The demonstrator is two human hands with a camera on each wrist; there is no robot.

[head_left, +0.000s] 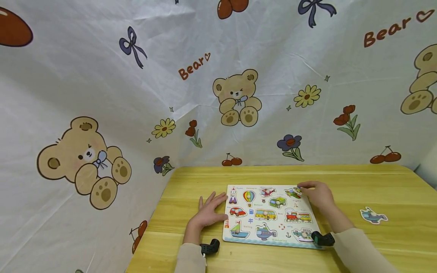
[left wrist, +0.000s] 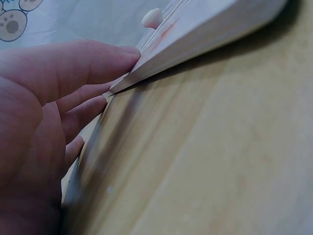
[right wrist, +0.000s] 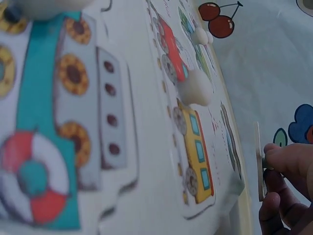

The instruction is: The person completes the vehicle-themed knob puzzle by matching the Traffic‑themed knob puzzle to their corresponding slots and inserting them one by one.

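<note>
A wooden peg puzzle board with vehicle pictures lies on the table. My right hand is at its far right corner and pinches a small puzzle piece by its knob. In the right wrist view this thin piece shows edge-on, apart from the board, its picture side hidden. Against the board's left edge rests my left hand, fingers spread. The left wrist view shows the thumb touching that edge. A loose blue-grey submarine piece lies to the right of the board.
Knobbed pieces such as the train and the bus sit in the board. Behind the wooden table hangs a white cloth printed with bears. Black wrist cameras are strapped to both forearms, the right one above the board's near corner.
</note>
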